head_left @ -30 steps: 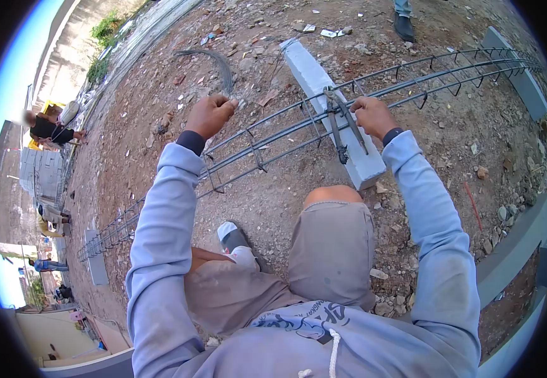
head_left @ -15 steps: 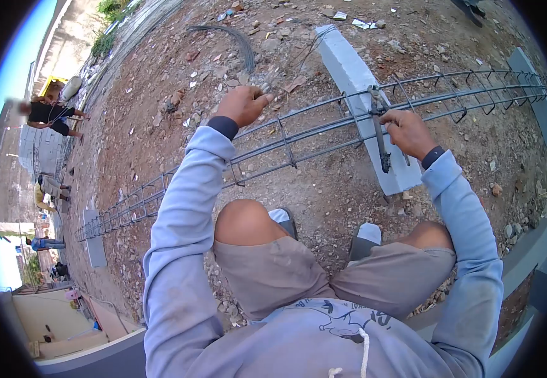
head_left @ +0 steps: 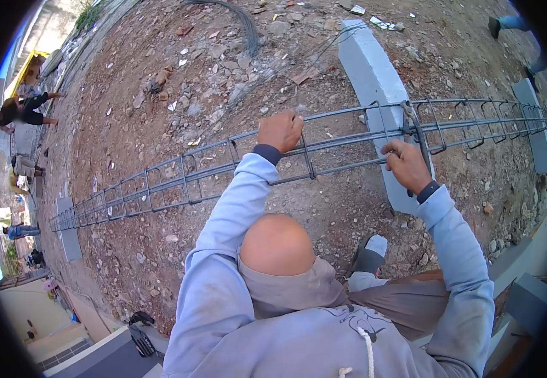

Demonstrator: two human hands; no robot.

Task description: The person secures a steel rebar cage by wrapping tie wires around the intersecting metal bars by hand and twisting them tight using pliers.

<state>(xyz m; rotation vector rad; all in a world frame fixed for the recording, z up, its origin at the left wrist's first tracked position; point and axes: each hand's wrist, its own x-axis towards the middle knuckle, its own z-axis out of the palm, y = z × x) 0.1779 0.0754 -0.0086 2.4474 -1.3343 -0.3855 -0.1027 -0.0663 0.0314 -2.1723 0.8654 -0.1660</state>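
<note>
A long steel rebar cage (head_left: 339, 169) with square stirrups crosses in front of me, raised off the ground on pale grey blocks. My left hand (head_left: 281, 132) is closed around its upper bar, next to a stirrup. My right hand (head_left: 407, 166) has curled fingers at the cage's near side, above the middle grey block (head_left: 374, 69). A pair of pincers (head_left: 422, 140) stands at the cage there, its head by the upper bar; one handle passes under my right hand, its end showing below. The fingertips are partly hidden.
More grey blocks carry the cage at the far left (head_left: 68, 236) and far right (head_left: 541, 148). A bundle of thin wire (head_left: 248, 28) lies on the rubble-strewn ground. Several people are at the left; a person's legs (head_left: 516, 24) show upper right. My knee (head_left: 278, 244) is close below the cage.
My left hand has moved right and down onto the cage's upper bar. My right hand stays at the pincers. The view has shifted, and a person's legs have come into sight upper right.
</note>
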